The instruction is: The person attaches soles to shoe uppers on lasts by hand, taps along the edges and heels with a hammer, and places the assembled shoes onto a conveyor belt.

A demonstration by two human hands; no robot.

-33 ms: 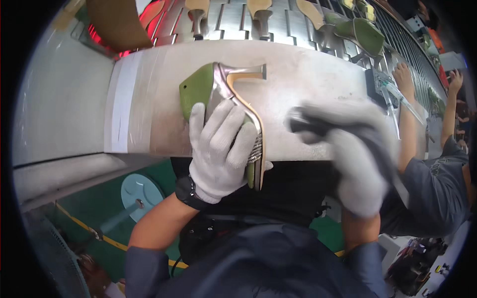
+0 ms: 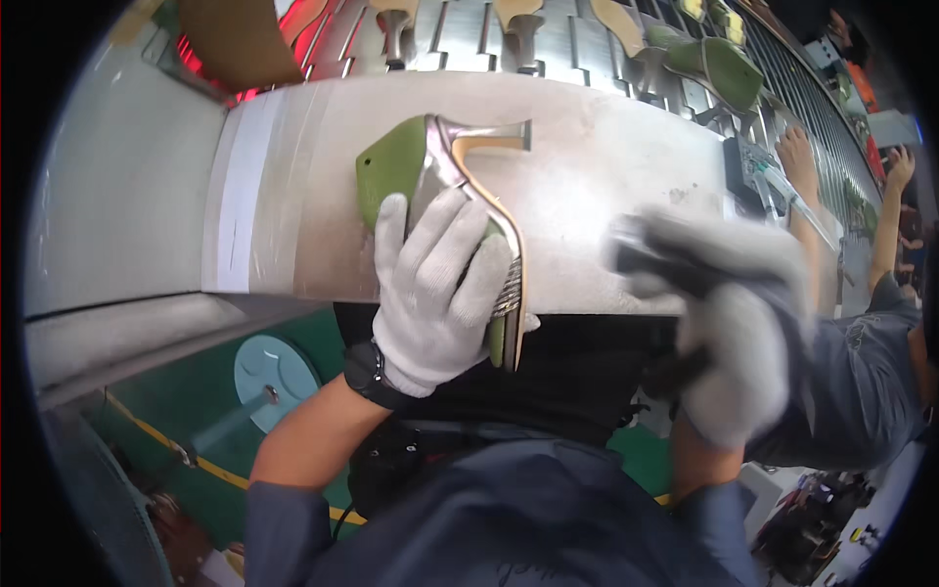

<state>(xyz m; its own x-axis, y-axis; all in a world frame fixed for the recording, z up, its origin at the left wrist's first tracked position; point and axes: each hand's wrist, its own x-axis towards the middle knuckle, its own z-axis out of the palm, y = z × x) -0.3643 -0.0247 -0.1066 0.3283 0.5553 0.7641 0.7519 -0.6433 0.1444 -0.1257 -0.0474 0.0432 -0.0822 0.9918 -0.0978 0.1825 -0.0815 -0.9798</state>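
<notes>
My left hand (image 2: 435,289), in a whitish knit glove, wraps round a high-heeled shoe (image 2: 455,161) on its green last (image 2: 391,171). The shoe lies on its side, its slim heel pointing right and its toe toward me. A silvery upper, a tan edge and a glittery strap (image 2: 507,292) show; my fingers hide part of the upper. To the right, my gloved right hand (image 2: 738,323) is raised apart from the shoe, closed round a dark tool (image 2: 650,259). Motion smears the tool, and its kind cannot be made out.
A pale worktable (image 2: 577,196) lies under the shoe. Beyond it, a slatted metal conveyor (image 2: 460,44) carries several heeled shoe parts and another green last (image 2: 729,73). A small grey box (image 2: 738,166) stands at the right, near a co-worker's bare arms (image 2: 800,161). A round blue stool seat (image 2: 274,382) is lower left.
My right hand and the dark tool have shifted to the right, away from the shoe. My left hand still holds the shoe in nearly the same place.
</notes>
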